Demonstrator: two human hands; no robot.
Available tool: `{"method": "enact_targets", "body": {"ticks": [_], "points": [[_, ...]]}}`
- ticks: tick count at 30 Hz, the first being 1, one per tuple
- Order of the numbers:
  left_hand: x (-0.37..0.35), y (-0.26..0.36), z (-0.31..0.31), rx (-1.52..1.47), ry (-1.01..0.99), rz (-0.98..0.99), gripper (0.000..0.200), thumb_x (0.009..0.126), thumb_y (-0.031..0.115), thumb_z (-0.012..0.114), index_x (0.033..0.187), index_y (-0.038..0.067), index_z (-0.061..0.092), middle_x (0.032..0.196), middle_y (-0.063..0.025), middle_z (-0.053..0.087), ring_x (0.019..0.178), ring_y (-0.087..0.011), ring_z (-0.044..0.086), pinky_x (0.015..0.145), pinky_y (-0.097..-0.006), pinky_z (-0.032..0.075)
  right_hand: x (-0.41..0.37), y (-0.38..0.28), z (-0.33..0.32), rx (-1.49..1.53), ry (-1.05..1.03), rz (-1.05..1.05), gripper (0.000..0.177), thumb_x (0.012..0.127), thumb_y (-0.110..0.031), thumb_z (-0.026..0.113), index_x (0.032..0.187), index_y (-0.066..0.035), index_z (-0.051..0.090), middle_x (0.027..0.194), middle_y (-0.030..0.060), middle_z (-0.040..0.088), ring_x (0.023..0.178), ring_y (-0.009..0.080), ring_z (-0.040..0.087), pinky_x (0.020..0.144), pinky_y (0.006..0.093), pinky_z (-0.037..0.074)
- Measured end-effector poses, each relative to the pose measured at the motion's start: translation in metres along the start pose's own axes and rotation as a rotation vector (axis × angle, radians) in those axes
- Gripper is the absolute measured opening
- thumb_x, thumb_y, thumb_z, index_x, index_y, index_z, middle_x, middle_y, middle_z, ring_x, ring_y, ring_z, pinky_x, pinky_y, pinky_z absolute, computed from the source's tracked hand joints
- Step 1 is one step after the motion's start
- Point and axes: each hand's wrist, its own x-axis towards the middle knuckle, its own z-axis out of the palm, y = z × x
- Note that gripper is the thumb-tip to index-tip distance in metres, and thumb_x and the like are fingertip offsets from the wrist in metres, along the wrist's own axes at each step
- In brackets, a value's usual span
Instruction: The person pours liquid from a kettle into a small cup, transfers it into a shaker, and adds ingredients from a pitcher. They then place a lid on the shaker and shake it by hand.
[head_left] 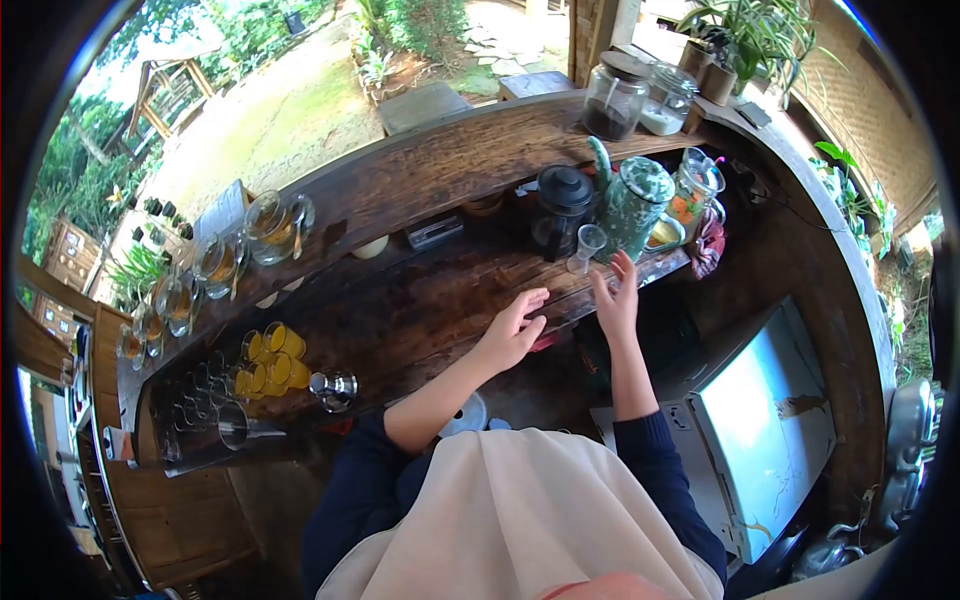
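My left hand (515, 327) hovers over the front edge of the dark wooden counter (400, 310), thumb and fingers apart with nothing between them. To its right, my right hand (617, 295) is raised with its fingers stretched out, also holding nothing. Just beyond the right fingertips stands a small clear glass (588, 246) with a narrow waist. Behind that glass is a French press (564, 205) with a black lid. A green-and-white speckled enamel pot (636, 205) with a long spout stands beside it, close to a glass pitcher (696, 185) with orange contents.
Several glasses of yellow drink (280, 345) stand at the left, near a shiny metal vessel (333, 390) and empty glasses (200, 395). Amber drinks on saucers (270, 225) line the upper ledge. Two lidded jars (615, 95) stand at the back. A white chest (765, 420) is at right.
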Motion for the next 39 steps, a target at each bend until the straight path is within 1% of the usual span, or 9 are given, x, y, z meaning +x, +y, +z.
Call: {"method": "enact_targets", "body": {"ticks": [3, 11, 12, 23, 25, 33, 34, 38, 39], "points": [[0.038, -0.021, 0.008, -0.012, 0.008, -0.001, 0.047, 0.092, 0.005, 0.048, 0.136, 0.0, 0.032, 0.141, -0.0179, 0.039, 0.132, -0.0286, 0.038, 0.105, -0.0374, 0.034, 0.021, 0.014, 0.011, -0.121, -0.061, -0.078, 0.062, 0.08, -0.017, 0.07, 0.131, 0.002, 0.039, 0.122, 0.0214, 0.054, 0.114, 0.032, 0.054, 0.095, 0.0385, 0.042], [0.086, -0.041, 0.02, -0.079, 0.017, -0.01, 0.051, 0.091, 0.001, 0.048, 0.138, -0.002, 0.029, 0.142, -0.0165, 0.034, 0.132, -0.0287, 0.036, 0.107, -0.0372, 0.033, 0.032, 0.011, 0.03, -0.13, -0.066, 0.026, 0.052, 0.079, -0.015, 0.07, 0.123, 0.0, 0.046, 0.107, 0.0234, 0.062, 0.101, 0.0359, 0.061, 0.084, 0.0393, 0.048], [0.087, -0.039, 0.022, -0.081, 0.031, -0.016, 0.051, 0.091, 0.002, 0.049, 0.138, -0.002, 0.029, 0.142, -0.0168, 0.034, 0.131, -0.0283, 0.037, 0.107, -0.0367, 0.032, 0.033, 0.008, 0.031, -0.124, -0.05, 0.049, 0.048, 0.08, -0.014, 0.069, 0.121, -0.002, 0.048, 0.099, 0.0213, 0.065, 0.095, 0.0354, 0.064, 0.082, 0.0397, 0.049], [0.074, -0.035, 0.027, 0.14, 0.084, 0.034, 0.059, 0.088, 0.008, 0.059, 0.138, -0.002, 0.029, 0.138, -0.0192, 0.039, 0.129, -0.025, 0.04, 0.105, -0.0359, 0.035, 0.011, -0.004, 0.021, 0.101, -0.08, 0.004, 0.041, 0.079, -0.011, 0.071, 0.115, 0.0, 0.054, 0.102, 0.0156, 0.066, 0.097, 0.0263, 0.065, 0.084, 0.0347, 0.049], [0.064, -0.034, 0.028, 0.014, 0.148, 0.143, 0.058, 0.085, 0.015, 0.063, 0.133, -0.001, 0.037, 0.13, -0.0196, 0.048, 0.123, -0.0272, 0.046, 0.103, -0.037, 0.037, 0.001, -0.007, 0.021, 0.154, -0.1, -0.004, 0.04, 0.079, -0.01, 0.072, 0.114, 0.0, 0.055, 0.102, 0.0141, 0.067, 0.097, 0.0243, 0.065, 0.085, 0.0342, 0.049], [0.024, -0.007, 0.007, -0.006, 0.188, 0.153, 0.054, 0.086, 0.017, 0.063, 0.131, 0.0, 0.039, 0.125, -0.0149, 0.052, 0.118, -0.022, 0.05, 0.101, -0.0338, 0.036, -0.029, -0.025, 0.039, 0.303, -0.291, -0.064, 0.039, 0.078, -0.006, 0.071, 0.113, -0.001, 0.055, 0.102, 0.0126, 0.066, 0.097, 0.0214, 0.064, 0.086, 0.033, 0.048], [0.019, -0.006, 0.003, 0.044, 0.196, 0.127, 0.054, 0.086, 0.018, 0.063, 0.131, 0.001, 0.039, 0.124, -0.0145, 0.053, 0.117, -0.0213, 0.051, 0.101, -0.0335, 0.036, -0.031, -0.026, 0.042, 0.244, -0.341, -0.116, 0.039, 0.081, 0.001, 0.067, 0.116, 0.002, 0.052, 0.107, 0.0107, 0.063, 0.099, 0.0167, 0.062, 0.086, 0.0291, 0.05], [-0.001, -0.014, -0.01, -0.002, 0.281, 0.145, 0.053, 0.086, 0.018, 0.063, 0.131, 0.001, 0.04, 0.121, -0.0138, 0.055, 0.115, -0.0207, 0.052, 0.1, -0.0334, 0.037, -0.04, -0.034, 0.06, 0.228, -0.396, -0.17, 0.04, 0.079, 0.002, 0.067, 0.116, 0.001, 0.053, 0.106, 0.0104, 0.063, 0.099, 0.017, 0.062, 0.087, 0.0297, 0.049], [-0.007, -0.014, -0.014, 0.046, 0.309, 0.151, 0.052, 0.088, 0.016, 0.062, 0.132, 0.003, 0.039, 0.12, -0.0094, 0.053, 0.11, -0.0152, 0.052, 0.095, -0.0293, 0.039, -0.044, -0.037, 0.065, 0.233, -0.427, -0.183, 0.041, 0.076, 0.001, 0.068, 0.114, -0.001, 0.054, 0.106, 0.0122, 0.064, 0.1, 0.0213, 0.062, 0.087, 0.0323, 0.048]]}}
